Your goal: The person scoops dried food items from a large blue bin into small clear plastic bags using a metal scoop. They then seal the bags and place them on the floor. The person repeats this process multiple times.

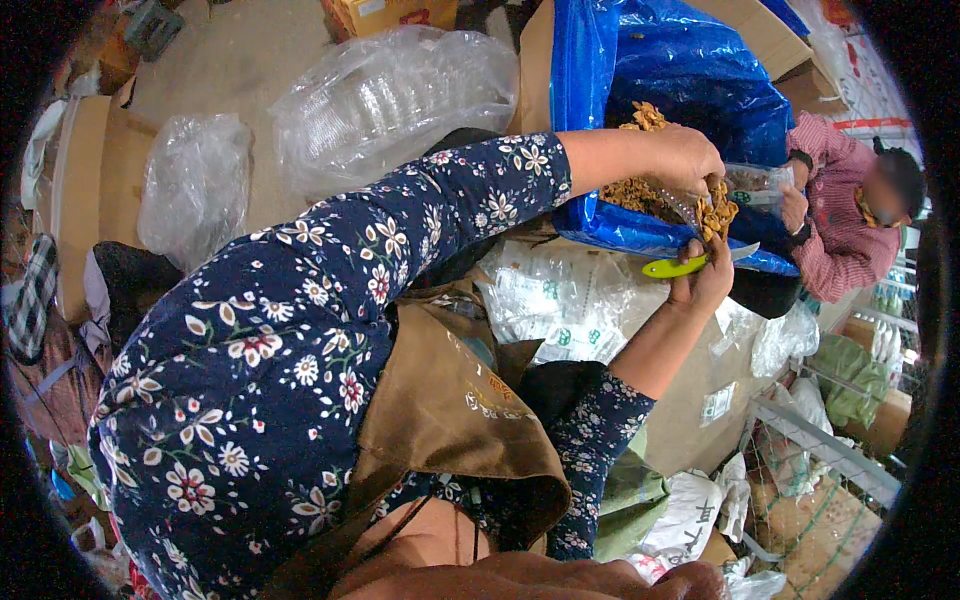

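My left hand [686, 159] reaches over a box lined with blue plastic sheet [589, 67], its fingers gripping a clump of yellow-brown dried pieces [718, 214]. Beneath that clump, my right hand [703, 276] is closed around a knife with a lime-green handle [673, 267]. The knife's short blade points right, and my right fingertips touch the clump's underside. A shiny dotted strip lies beside the clump; what it is cannot be told. More dried brown pieces [637, 196] fill part of the box under my left wrist.
Across the box, a person in a pink top [847, 217] holds a clear printed bag [754, 187]. Flat clear bags [585, 300] lie below the box. Large clear plastic bundles [397, 97] stand at upper left. A metal-framed wire mesh [825, 442] and sacks are at lower right.
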{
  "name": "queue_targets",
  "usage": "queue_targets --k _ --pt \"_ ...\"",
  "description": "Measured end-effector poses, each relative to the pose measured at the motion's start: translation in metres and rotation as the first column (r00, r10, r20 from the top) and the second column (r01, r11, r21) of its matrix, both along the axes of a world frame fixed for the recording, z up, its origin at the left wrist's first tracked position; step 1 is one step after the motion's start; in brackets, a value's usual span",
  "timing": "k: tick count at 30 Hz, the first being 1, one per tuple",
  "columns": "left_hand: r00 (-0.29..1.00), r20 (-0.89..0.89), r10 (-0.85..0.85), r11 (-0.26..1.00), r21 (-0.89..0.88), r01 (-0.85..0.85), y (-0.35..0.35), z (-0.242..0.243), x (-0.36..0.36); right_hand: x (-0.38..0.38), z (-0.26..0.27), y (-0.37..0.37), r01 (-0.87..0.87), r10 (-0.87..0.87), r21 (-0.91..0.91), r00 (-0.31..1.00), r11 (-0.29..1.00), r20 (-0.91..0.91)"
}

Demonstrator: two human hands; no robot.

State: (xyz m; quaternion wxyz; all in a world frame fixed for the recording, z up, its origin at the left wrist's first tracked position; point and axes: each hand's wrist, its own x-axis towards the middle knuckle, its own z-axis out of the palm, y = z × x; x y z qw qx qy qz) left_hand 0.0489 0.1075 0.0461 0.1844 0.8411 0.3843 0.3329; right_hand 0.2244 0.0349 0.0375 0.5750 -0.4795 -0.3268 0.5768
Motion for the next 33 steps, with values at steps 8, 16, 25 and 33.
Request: queue_targets --k 8,16,25,33 --pt "0.979 -0.150 -0.135 0.986 -0.121 0.117 -0.015 0.022 -0.015 0.016 -0.007 0.003 -0.053 0.045 -0.031 0.974 0.998 -0.222" --pt "0.900 -0.388 -0.200 0.961 0.101 0.257 -0.011 0.020 -0.018 0.015 0.000 0.005 -0.110 0.108 0.003 0.970 0.994 -0.216" --pt "0.910 -0.387 -0.150 0.898 -0.438 -0.039 0.040 0.025 -0.017 0.020 0.015 -0.002 -0.219 0.216 -0.045 0.975 0.975 -0.055" --pt "0.977 0.209 -0.044 0.993 0.120 0.019 0.038 -0.004 -0.045 0.064 0.004 -0.008 -0.058 0.077 -0.090 0.970 0.994 0.231"
